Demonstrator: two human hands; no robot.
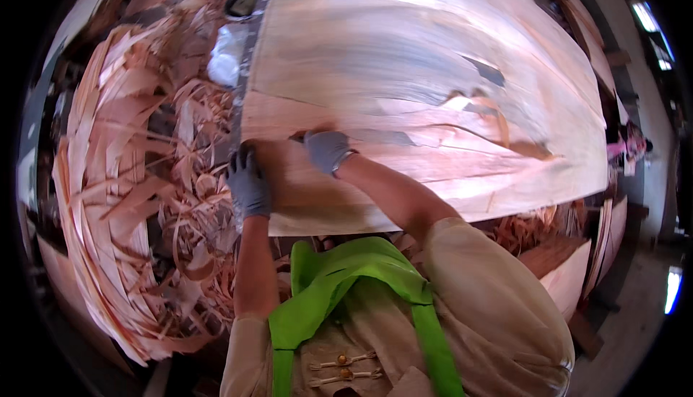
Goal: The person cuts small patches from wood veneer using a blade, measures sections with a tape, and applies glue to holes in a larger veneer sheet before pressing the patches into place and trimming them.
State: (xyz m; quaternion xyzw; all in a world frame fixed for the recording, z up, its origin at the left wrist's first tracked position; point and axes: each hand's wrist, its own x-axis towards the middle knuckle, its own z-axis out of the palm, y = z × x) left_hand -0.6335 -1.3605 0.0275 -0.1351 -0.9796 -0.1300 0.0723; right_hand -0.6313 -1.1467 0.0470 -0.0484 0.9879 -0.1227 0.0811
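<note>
A large pale sheet of wood veneer (404, 43) is spread in front of me, with a reddish veneer piece (285, 173) along its near left part. My left hand (249, 184), in a grey glove with dark fingertips, rests at the left edge of that piece, its fingers stretched out and apart. Farther right, my right hand (326, 150), gloved in grey too, is low over the veneer near the piece's upper edge. Its fingers are smeared by motion, so their grip is unclear. Split, ragged strips (462, 133) of veneer lie right of it.
A big heap of torn veneer strips (123, 180) fills the left side. A crumpled white plastic bag (227, 54) and a round dark container (244, 1) stand beside the sheet's left edge. Stacked boards (556, 260) are at the right, and a person in pink (632, 144) is beyond.
</note>
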